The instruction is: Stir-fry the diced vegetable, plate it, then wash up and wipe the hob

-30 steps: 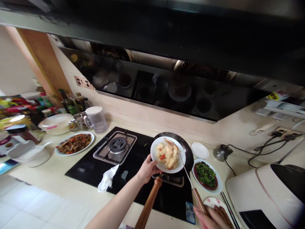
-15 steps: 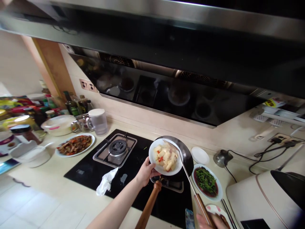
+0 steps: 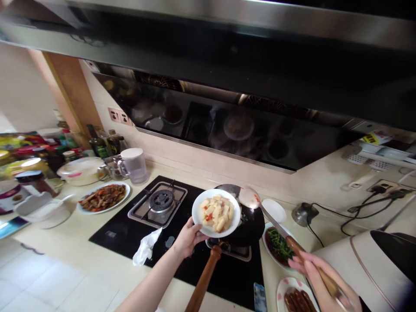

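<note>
My left hand (image 3: 191, 238) grips the rim of a white plate (image 3: 197, 212) heaped with pale chunks of food and red bits (image 3: 217, 212). The plate is held over the left side of a dark wok (image 3: 255, 225), hiding part of it. The wok sits on the right burner, its wooden handle (image 3: 208, 273) pointing toward me. My right hand (image 3: 320, 275) is closed around the wooden handle of a metal spatula (image 3: 271, 219). Its blade hovers above the wok's far right side, apart from the plate, with a red bit stuck on it.
Right of the hob are a plate of greens (image 3: 281, 245), a plate of brown food (image 3: 299, 299), a small white dish (image 3: 274, 211) and a white appliance (image 3: 364, 264). Leftward lie a crumpled tissue (image 3: 147, 248), a dish of cooked food (image 3: 104, 198) and a pitcher (image 3: 134, 167). A range hood (image 3: 227, 65) overhangs.
The spatula has lifted off the food and swung right over the wok, my right hand rising with it. My left hand has shifted the plate slightly left, uncovering more of the wok.
</note>
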Demonstrator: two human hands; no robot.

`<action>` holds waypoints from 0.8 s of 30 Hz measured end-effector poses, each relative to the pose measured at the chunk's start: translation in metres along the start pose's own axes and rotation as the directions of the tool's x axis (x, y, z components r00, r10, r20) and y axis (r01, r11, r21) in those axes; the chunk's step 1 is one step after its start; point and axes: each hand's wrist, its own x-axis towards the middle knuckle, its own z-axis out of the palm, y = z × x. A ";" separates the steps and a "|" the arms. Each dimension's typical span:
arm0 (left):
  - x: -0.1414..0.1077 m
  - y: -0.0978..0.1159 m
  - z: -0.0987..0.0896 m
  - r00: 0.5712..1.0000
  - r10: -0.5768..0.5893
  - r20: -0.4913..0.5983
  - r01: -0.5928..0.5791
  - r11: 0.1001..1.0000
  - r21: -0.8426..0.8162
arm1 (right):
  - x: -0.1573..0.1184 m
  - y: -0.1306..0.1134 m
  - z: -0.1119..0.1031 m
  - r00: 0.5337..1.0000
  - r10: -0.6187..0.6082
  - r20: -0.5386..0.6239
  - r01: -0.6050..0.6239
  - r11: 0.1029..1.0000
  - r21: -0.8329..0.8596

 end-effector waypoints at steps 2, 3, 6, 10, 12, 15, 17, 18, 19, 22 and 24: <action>-0.010 0.006 -0.016 0.999 0.028 -0.038 -0.028 0.999 0.015 | 0.029 0.006 0.007 0.998 0.001 0.060 0.001 0.999 -0.039; -0.015 0.009 -0.024 0.997 0.040 -0.062 -0.039 0.999 0.021 | 0.041 0.011 0.016 0.997 -0.002 0.071 0.006 0.999 -0.048; -0.031 0.017 -0.046 0.987 0.073 -0.144 -0.071 0.997 0.025 | 0.064 0.024 0.051 0.996 0.024 0.090 -0.026 0.999 0.018; -0.046 0.024 -0.067 0.970 0.106 -0.220 -0.106 0.994 0.011 | 0.069 0.023 0.079 0.974 0.060 0.220 -0.095 0.984 0.154; -0.050 0.027 -0.074 0.963 0.110 -0.248 -0.113 0.994 0.002 | 0.074 0.010 0.072 0.959 0.025 0.282 -0.056 0.993 0.102; -0.053 0.029 -0.079 0.950 0.122 -0.287 -0.128 0.992 -0.005 | 0.100 -0.020 0.049 0.953 0.032 0.302 -0.010 0.997 -0.074; -0.054 0.031 -0.080 0.944 0.123 -0.307 -0.135 0.991 -0.015 | 0.125 -0.036 0.035 0.953 0.115 0.281 -0.059 0.978 -0.200; -0.055 0.031 -0.080 0.942 0.122 -0.312 -0.134 0.991 -0.016 | 0.136 -0.041 0.030 0.949 0.172 0.264 -0.109 0.965 -0.237; -0.055 0.031 -0.080 0.940 0.120 -0.318 -0.131 0.991 -0.013 | 0.145 -0.041 0.026 0.940 0.231 0.249 -0.170 0.954 -0.246; -0.055 0.031 -0.081 0.936 0.126 -0.328 -0.129 0.992 0.013 | 0.150 -0.015 0.022 0.884 0.392 0.254 -0.381 0.920 -0.093; -0.056 0.030 -0.082 0.934 0.133 -0.333 -0.133 0.991 0.022 | 0.134 0.019 0.028 0.852 0.438 0.286 -0.483 0.869 0.107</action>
